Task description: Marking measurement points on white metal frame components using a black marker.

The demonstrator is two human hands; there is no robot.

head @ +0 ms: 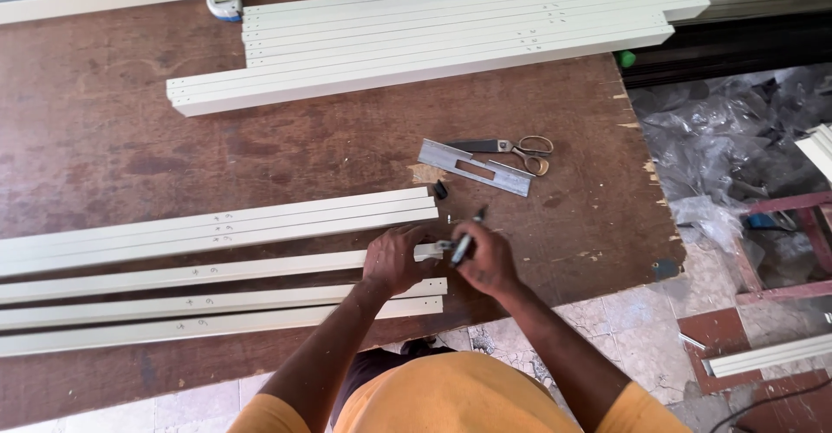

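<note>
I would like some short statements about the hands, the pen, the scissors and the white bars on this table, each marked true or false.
1. The right hand holds a marker pen. True.
2. The left hand rests on the end of a white bar. True.
3. The scissors lie in the left hand. False: they lie on the brown table, beside a flat metal plate with a slot, apart from both hands.
4. A tape measure lies at the far side of the table. True.
5. The white bars near the hands stand upright. False: they lie flat, side by side.
</note>
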